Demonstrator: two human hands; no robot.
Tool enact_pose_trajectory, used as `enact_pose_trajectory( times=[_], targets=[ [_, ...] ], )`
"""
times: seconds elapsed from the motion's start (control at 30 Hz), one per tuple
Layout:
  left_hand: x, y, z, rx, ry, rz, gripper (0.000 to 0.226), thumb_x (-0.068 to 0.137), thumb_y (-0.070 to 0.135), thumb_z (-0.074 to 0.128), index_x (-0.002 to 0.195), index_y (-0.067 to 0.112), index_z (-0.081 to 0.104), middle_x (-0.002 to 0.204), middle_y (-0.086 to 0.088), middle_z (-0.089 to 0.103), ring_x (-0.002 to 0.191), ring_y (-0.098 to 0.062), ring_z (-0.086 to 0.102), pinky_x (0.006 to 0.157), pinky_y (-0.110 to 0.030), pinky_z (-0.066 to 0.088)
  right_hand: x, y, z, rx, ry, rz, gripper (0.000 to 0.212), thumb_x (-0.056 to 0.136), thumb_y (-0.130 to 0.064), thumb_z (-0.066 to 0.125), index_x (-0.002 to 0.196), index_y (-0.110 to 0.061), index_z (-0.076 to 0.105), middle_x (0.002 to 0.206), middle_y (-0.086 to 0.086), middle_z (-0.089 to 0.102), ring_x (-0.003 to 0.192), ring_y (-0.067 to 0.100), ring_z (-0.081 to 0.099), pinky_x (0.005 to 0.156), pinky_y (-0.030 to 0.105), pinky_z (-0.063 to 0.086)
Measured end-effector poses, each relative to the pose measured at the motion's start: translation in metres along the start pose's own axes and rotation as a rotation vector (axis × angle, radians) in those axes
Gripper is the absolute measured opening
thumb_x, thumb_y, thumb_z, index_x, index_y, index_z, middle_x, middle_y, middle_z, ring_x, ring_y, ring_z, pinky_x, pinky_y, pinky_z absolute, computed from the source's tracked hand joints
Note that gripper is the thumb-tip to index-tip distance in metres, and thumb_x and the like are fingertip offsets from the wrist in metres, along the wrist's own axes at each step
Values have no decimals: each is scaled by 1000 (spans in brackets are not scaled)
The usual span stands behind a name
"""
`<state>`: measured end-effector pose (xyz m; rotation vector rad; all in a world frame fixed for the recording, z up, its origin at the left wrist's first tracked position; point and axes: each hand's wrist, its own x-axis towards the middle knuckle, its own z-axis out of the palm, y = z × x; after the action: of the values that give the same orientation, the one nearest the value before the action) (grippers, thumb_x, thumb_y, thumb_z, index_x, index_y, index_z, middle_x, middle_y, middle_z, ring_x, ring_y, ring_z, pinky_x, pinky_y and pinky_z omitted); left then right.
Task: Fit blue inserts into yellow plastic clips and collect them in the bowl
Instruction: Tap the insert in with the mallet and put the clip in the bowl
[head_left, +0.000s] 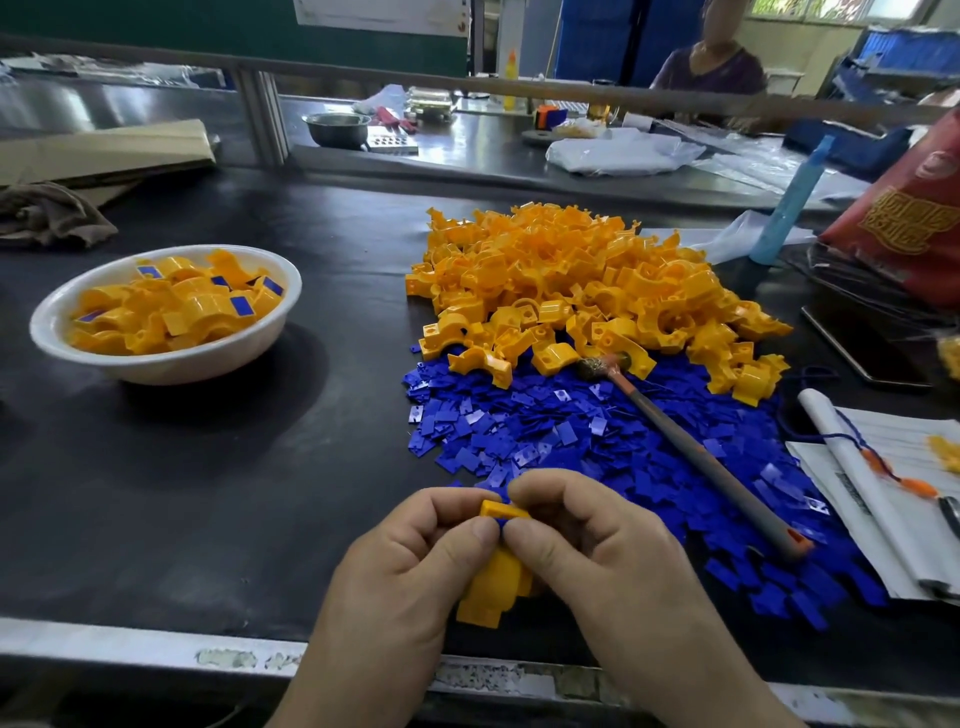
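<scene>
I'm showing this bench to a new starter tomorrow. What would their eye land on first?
A big heap of yellow clips fills the middle right of the black table, with a carpet of blue inserts in front of it. To the left stands a white bowl of finished clips; at the near edge the left hand and right hand pinch one clip.

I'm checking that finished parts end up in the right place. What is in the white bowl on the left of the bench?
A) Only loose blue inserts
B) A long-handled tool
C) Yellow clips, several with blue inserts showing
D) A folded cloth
C: the white bowl holds a heap of yellow clips, and several of them show blue inserts fitted in place.
</scene>
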<state>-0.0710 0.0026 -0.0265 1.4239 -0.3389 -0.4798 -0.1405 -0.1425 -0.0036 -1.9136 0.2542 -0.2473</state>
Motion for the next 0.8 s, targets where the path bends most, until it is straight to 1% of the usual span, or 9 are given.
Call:
enact_pose_trajectory(
  times=[0.1, 0.2, 0.3, 0.4, 0.47, 0.53, 0.6, 0.73, 0.8],
  targets=[
    [-2, 0, 0, 54, 36, 17, 23, 73, 38, 64, 92, 30, 74, 82, -6, 76, 75, -21, 72, 64, -30, 57, 0, -1, 2, 53, -22, 16, 15, 85, -35, 66, 99, -40, 67, 88, -5, 69, 77, 12, 66, 66, 31, 59],
    [-2, 0, 0, 97, 60, 17, 25, 72, 43, 62, 91, 32, 74, 78, -2, 75, 71, -17, 71, 62, -27, 55, -1, 2, 4, 94, -28, 34, 15, 85, -39, 65, 100, -40, 67, 88, -6, 69, 79, 11, 66, 68, 31, 60],
    [-2, 0, 0, 85, 57, -6, 24, 71, 42, 63, 89, 31, 74, 78, -4, 75, 71, -19, 72, 62, -29, 56, -3, 4, 6, 145, -12, 51, 21, 79, -41, 65, 100, -39, 68, 87, -5, 71, 77, 12, 67, 67, 29, 58],
    [-3, -2, -2, 92, 33, -16, 24, 72, 42, 64, 90, 32, 74, 82, -3, 76, 73, -18, 71, 63, -26, 55, -4, 4, 6, 147, -15, 56, 16, 84, -33, 67, 99, -39, 69, 89, -4, 71, 78, 14, 67, 69, 34, 60],
    [-3, -3, -3, 104, 20, -21, 25, 71, 43, 63, 92, 33, 73, 83, -2, 75, 74, -17, 71, 64, -26, 55, -5, 3, 5, 129, -15, 55, 17, 85, -27, 67, 97, -39, 69, 90, -7, 70, 79, 13, 67, 69, 34, 60],
    [-3, -3, -3, 112, 15, -19, 27, 69, 45, 65, 92, 34, 73, 83, -3, 75, 76, -19, 71, 66, -30, 56, -5, 1, 4, 111, -9, 47, 18, 85, -24, 68, 95, -39, 70, 89, -9, 70, 79, 11, 67, 68, 32, 60],
    [-4, -3, -3, 112, 17, -10, 34, 64, 51, 67, 92, 32, 73, 81, -4, 75, 74, -20, 71, 67, -33, 57, -6, -1, 4, 115, -3, 28, 17, 86, -21, 68, 93, -36, 71, 85, -6, 70, 75, 13, 67, 67, 34, 60],
    [-5, -4, -4, 128, 30, -26, 33, 65, 51, 65, 90, 30, 73, 77, -4, 74, 71, -18, 71, 63, -31, 56, -7, -4, 6, 110, 6, 8, 12, 86, -25, 67, 91, -35, 71, 82, -3, 68, 72, 15, 66, 66, 35, 60],
    [-5, -2, -5, 168, 41, -33, 29, 68, 48, 64, 91, 33, 72, 77, -1, 74, 70, -15, 70, 62, -28, 55, -5, -6, 6, 86, -15, 22, 12, 85, -29, 65, 91, -38, 70, 85, -6, 68, 75, 11, 66, 67, 31, 59]
  ],
)
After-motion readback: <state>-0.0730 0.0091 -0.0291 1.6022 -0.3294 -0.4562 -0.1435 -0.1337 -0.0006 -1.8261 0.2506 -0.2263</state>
